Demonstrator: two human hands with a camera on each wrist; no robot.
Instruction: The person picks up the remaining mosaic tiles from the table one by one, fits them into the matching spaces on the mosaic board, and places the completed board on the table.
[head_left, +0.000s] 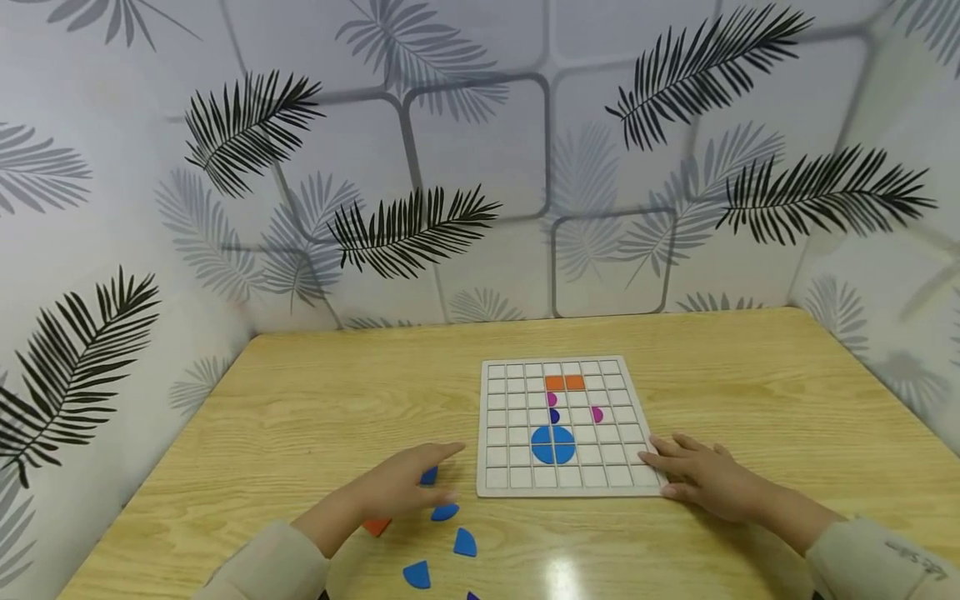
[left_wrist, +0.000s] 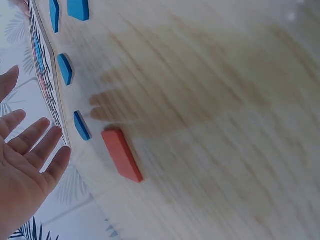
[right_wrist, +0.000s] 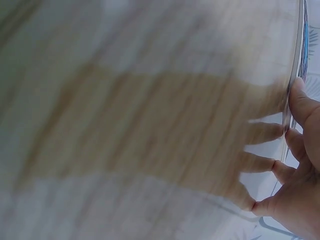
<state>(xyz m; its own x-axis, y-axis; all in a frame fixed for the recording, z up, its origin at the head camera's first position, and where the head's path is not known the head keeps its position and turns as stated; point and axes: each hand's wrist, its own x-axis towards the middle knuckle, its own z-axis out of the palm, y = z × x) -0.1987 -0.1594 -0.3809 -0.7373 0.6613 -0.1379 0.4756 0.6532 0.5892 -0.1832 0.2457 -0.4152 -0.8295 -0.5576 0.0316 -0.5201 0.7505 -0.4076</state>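
A white gridded board (head_left: 521, 477) lies flat on the wooden table. Blue quarter-circle pieces (head_left: 542, 436) form a full disc on its grid. Above the disc are a dark blue half-circle (head_left: 554, 416), two pink half-circles (head_left: 552, 399) and two orange squares (head_left: 574, 382). My left hand (head_left: 401, 483) hovers left of the board with fingers extended and nothing held, over loose blue pieces (head_left: 445, 512). In the left wrist view, an orange-red block (left_wrist: 121, 155) lies near that hand. My right hand (head_left: 708, 477) rests with spread fingers at the board's right edge, fingertips touching there.
More loose blue quarter pieces (head_left: 465, 542) lie on the table (head_left: 337, 400) in front of the board. A purple piece (head_left: 472, 597) is cut off at the bottom of the head view. Behind the table stands a leaf-patterned wall (head_left: 487, 167).
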